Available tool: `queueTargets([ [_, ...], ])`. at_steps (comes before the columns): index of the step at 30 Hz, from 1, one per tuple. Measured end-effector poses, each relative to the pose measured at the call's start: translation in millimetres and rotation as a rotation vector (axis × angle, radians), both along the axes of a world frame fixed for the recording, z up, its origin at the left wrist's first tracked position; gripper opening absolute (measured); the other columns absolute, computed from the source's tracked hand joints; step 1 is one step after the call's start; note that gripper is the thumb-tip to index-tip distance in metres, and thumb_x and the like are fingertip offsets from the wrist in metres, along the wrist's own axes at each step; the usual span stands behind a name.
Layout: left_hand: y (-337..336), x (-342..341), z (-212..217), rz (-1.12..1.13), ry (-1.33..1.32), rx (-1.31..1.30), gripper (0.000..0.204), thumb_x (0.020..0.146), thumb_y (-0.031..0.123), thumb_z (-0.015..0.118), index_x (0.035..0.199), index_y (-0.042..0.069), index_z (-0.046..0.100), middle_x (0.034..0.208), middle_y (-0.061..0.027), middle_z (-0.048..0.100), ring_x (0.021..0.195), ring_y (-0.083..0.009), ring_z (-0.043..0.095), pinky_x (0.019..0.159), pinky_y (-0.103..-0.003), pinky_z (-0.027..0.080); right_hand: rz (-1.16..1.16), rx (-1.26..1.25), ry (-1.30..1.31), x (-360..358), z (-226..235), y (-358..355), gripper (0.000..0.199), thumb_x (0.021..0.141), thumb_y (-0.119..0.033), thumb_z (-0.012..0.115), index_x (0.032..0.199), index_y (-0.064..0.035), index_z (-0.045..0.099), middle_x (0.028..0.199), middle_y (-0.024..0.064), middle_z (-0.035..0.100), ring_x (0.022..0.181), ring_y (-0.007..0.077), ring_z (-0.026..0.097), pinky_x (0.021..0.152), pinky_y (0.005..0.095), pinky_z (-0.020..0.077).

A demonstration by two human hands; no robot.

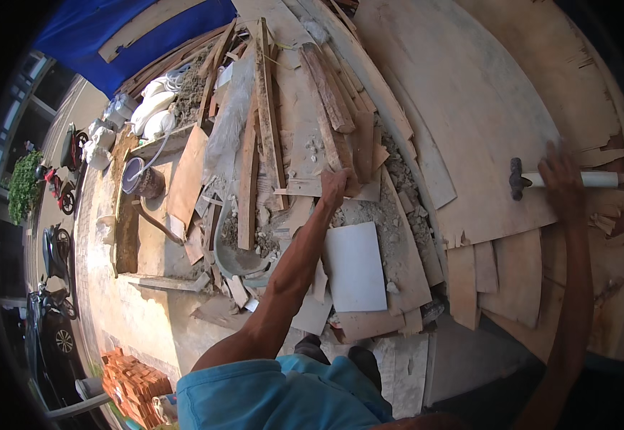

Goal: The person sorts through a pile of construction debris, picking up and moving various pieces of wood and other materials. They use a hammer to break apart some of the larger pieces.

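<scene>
My left hand [335, 185] is closed around the near end of a long rough wooden plank [340, 152], which slants up and away over the debris pile. A thicker timber beam [326, 89] lies along its far part. On the right, my right hand [563, 179] is over the white handle of a hammer [517, 179]. Its fingers look stretched out past the handle, though motion blurs them. The hammer is sharp, its dark head pointing left, and it lies on a large plywood sheet [484, 122].
Rubble, boards and a plastic sheet [231, 129] fill the middle. A white panel [355, 266] lies before me. Left are a bucket [143, 180], white sacks [155, 111] and a brick stack [134, 387]. Broken plywood pieces [518, 276] lie at right. Parked motorbikes [57, 179] stand far left.
</scene>
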State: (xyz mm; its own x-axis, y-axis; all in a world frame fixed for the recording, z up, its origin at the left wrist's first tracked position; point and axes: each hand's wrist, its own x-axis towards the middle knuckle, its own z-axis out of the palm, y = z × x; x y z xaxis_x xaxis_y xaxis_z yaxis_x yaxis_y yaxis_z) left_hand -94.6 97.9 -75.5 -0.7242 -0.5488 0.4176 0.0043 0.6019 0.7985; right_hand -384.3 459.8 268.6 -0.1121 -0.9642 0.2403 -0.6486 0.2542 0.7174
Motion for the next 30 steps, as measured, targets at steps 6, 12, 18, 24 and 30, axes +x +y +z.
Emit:
queueTargets([
  [6,-15.2,84.7,94.6,0.238,-0.052,1.011,0.030,0.083,0.015,0.064,0.107,-0.002,0.059,0.083,-0.0101,0.065,0.069,-0.0195,0.065,0.062,-0.032,0.054,-0.003,-0.022,-0.036,-12.6,-9.9,6.1,0.016,0.080,0.000,0.055,0.095,-0.0040,0.057,0.136,0.0155,0.049,0.133,0.0358,0.040,0.099,0.0469,0.0445],
  [12,41.5,222.0,120.2,0.200,-0.029,1.028,0.033,0.081,0.019,0.066,0.104,-0.002,0.057,0.088,-0.0118,0.065,0.073,-0.0191,0.065,0.065,-0.032,0.055,-0.015,-0.013,-0.082,-16.9,-8.1,13.4,0.022,0.075,0.005,0.055,0.096,-0.0023,0.056,0.137,0.0161,0.048,0.134,0.0366,0.039,0.101,0.0496,0.0416],
  [18,118.1,358.9,149.8,0.401,-0.166,0.964,0.049,0.071,0.021,0.067,0.112,-0.004,0.056,0.095,-0.0098,0.062,0.083,-0.0166,0.061,0.076,-0.032,0.051,-0.062,0.010,-0.105,-22.8,-13.9,15.8,0.023,0.077,0.003,0.056,0.100,-0.0027,0.059,0.141,0.0143,0.045,0.134,0.0351,0.040,0.103,0.0482,0.0405],
  [24,135.1,419.7,152.6,0.568,-0.152,0.939,0.052,0.071,0.023,0.068,0.114,-0.005,0.055,0.095,-0.0091,0.063,0.082,-0.0163,0.060,0.075,-0.032,0.050,-0.074,-0.011,-0.101,-27.5,-19.6,16.2,0.021,0.081,0.001,0.055,0.101,-0.0037,0.059,0.145,0.0131,0.041,0.135,0.0346,0.038,0.104,0.0474,0.0403],
  [30,4.2,382.3,199.1,0.571,-0.052,0.719,0.047,0.072,0.019,0.068,0.112,-0.004,0.059,0.094,-0.0113,0.066,0.079,-0.0175,0.063,0.075,-0.032,0.051,-0.113,0.016,-0.031,-23.5,-12.6,21.8,0.017,0.084,0.000,0.053,0.100,-0.0023,0.057,0.145,0.0143,0.041,0.136,0.0362,0.036,0.103,0.0485,0.0410],
])
